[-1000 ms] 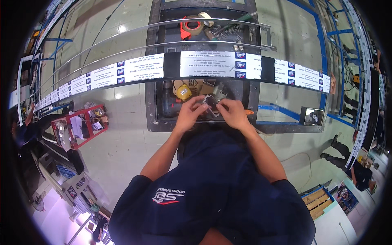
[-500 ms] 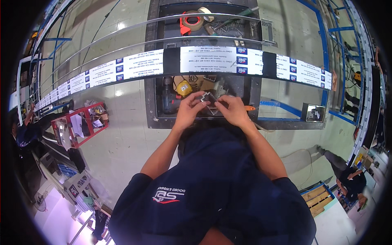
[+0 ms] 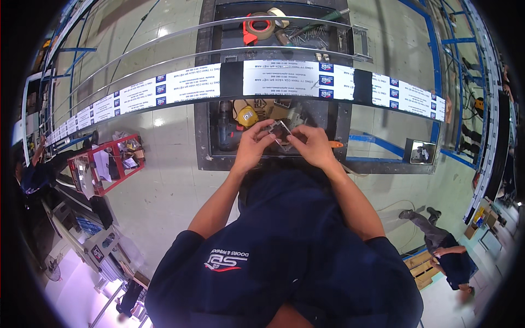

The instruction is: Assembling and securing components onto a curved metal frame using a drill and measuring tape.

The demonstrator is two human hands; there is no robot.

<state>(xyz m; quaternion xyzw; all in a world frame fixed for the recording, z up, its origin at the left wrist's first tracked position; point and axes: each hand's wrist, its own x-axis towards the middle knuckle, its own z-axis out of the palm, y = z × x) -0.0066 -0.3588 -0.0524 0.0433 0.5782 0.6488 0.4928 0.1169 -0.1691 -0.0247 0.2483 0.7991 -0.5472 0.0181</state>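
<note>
Between my two hands is a small silvery metal bracket with an angular outline, held over the near compartment of a dark tool tray. My left hand pinches its left side between thumb and fingers. My right hand grips the right side the same way. Parts of the bracket are hidden by my fingertips. Just beyond my left hand lies a yellow tape measure, with a dark power drill to its left. An orange-handled tool lies beside my right hand.
A long profile covered in white printed film spans the tray in front of me. Farther back are a red tape dispenser, loose screws and a green-handled tool. A red-framed bin stands left; a co-worker is at right.
The bracket has turned slightly between my fingers, and both hands stay in nearly the same place. The co-worker at right has moved left and more fully into view.
</note>
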